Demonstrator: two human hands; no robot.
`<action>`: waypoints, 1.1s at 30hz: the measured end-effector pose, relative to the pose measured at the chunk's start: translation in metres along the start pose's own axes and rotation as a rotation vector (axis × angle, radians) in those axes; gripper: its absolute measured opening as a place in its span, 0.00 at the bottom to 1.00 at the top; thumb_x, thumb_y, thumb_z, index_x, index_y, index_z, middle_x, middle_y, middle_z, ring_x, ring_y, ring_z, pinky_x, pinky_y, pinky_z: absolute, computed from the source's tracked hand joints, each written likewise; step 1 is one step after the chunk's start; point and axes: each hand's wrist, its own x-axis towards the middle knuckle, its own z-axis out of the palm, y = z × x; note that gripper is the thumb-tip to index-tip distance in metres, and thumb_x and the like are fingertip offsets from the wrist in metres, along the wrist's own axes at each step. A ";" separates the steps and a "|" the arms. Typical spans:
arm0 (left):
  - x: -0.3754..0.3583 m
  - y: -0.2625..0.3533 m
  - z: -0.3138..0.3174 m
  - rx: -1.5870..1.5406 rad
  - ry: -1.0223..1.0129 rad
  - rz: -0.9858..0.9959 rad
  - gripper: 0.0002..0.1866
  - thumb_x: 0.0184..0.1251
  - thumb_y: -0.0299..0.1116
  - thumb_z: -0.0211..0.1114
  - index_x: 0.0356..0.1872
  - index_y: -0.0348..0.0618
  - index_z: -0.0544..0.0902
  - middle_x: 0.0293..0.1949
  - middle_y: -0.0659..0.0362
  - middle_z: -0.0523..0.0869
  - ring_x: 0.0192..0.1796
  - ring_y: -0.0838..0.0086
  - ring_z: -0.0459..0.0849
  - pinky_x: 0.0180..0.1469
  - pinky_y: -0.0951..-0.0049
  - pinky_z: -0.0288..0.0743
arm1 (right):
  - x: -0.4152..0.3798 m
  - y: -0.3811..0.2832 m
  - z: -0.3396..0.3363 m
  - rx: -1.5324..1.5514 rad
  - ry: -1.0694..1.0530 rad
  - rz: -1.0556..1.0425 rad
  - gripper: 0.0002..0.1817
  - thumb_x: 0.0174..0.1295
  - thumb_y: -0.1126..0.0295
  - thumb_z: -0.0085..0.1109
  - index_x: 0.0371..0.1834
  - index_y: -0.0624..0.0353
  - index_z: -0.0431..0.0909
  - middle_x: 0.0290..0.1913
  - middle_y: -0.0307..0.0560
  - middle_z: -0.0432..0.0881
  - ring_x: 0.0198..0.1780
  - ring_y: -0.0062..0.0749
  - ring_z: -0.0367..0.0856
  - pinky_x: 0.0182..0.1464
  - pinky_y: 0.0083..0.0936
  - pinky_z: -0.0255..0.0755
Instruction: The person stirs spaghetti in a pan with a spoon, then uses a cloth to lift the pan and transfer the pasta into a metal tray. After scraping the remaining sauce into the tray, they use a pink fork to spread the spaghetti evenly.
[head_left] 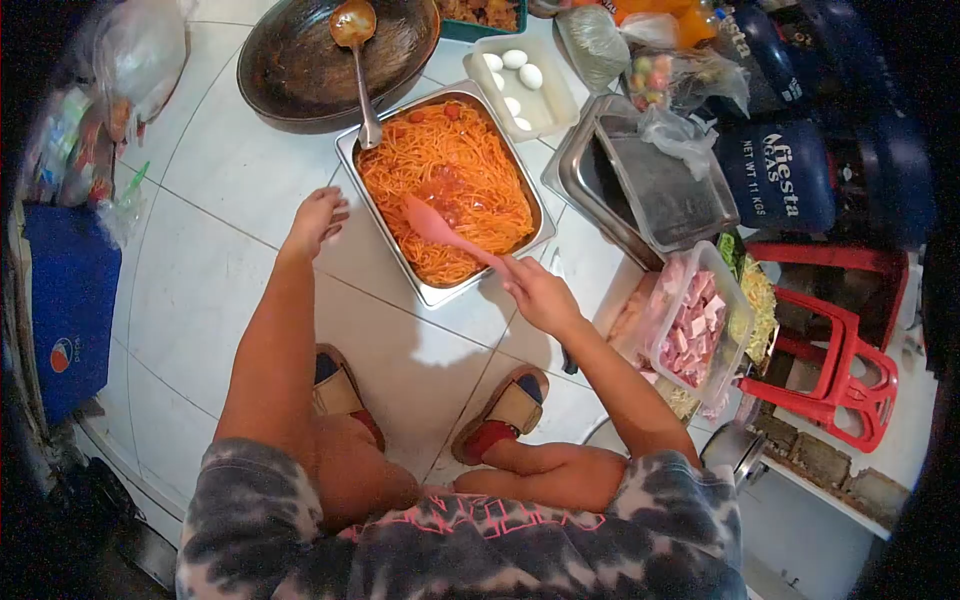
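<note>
A metal tray (345,150) on the floor is filled with orange-red spaghetti (490,190), with a patch of darker sauce in the middle. My right hand (540,292) is closed around the handle of a pink spatula (432,220), whose blade rests on the spaghetti. Off the tray's left side hangs my left hand (318,220), holding nothing, its fingers loosely bent and apart. A metal ladle (362,85) leans from the dark wok (285,60), its handle end over the tray's upper left corner.
Eggs (530,76) lie in a plastic container (555,115) behind the tray. To the right are empty metal trays (585,160), a tub of pink diced meat (693,330), a knife (557,265), a blue gas cylinder (775,180) and a red stool (835,360).
</note>
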 end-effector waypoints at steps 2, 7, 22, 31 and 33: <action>0.004 -0.013 -0.014 0.037 0.012 -0.066 0.17 0.58 0.35 0.46 0.49 0.48 0.66 0.41 0.62 0.76 0.38 0.74 0.75 0.40 0.75 0.66 | 0.011 0.011 0.000 -0.071 0.030 0.030 0.19 0.52 0.67 0.47 0.49 0.56 0.64 0.34 0.50 0.72 0.33 0.47 0.73 0.34 0.34 0.68; 0.000 -0.011 -0.032 0.007 0.091 -0.066 0.16 0.59 0.35 0.45 0.48 0.47 0.66 0.41 0.60 0.76 0.37 0.75 0.75 0.37 0.75 0.68 | 0.033 0.033 -0.006 -0.188 0.105 0.085 0.16 0.52 0.68 0.46 0.47 0.48 0.64 0.33 0.47 0.72 0.31 0.46 0.73 0.31 0.37 0.68; -0.001 -0.009 -0.018 0.016 0.013 -0.027 0.18 0.57 0.38 0.47 0.49 0.46 0.66 0.44 0.59 0.73 0.42 0.72 0.73 0.42 0.73 0.66 | 0.009 0.072 -0.011 0.096 -0.001 0.484 0.20 0.51 0.64 0.49 0.50 0.48 0.66 0.36 0.55 0.75 0.39 0.45 0.74 0.40 0.33 0.67; 0.007 -0.011 -0.026 0.010 0.021 -0.050 0.19 0.57 0.39 0.46 0.50 0.46 0.65 0.44 0.59 0.73 0.42 0.72 0.73 0.43 0.72 0.66 | -0.032 0.036 -0.017 0.345 0.048 0.283 0.22 0.55 0.66 0.48 0.55 0.51 0.62 0.30 0.37 0.73 0.27 0.18 0.70 0.29 0.16 0.66; 0.008 -0.013 -0.027 0.004 0.017 -0.041 0.19 0.57 0.39 0.46 0.50 0.46 0.65 0.45 0.59 0.73 0.42 0.71 0.73 0.44 0.72 0.66 | -0.033 0.016 -0.014 0.345 -0.063 0.279 0.20 0.55 0.64 0.49 0.53 0.53 0.64 0.36 0.45 0.76 0.37 0.28 0.75 0.40 0.21 0.67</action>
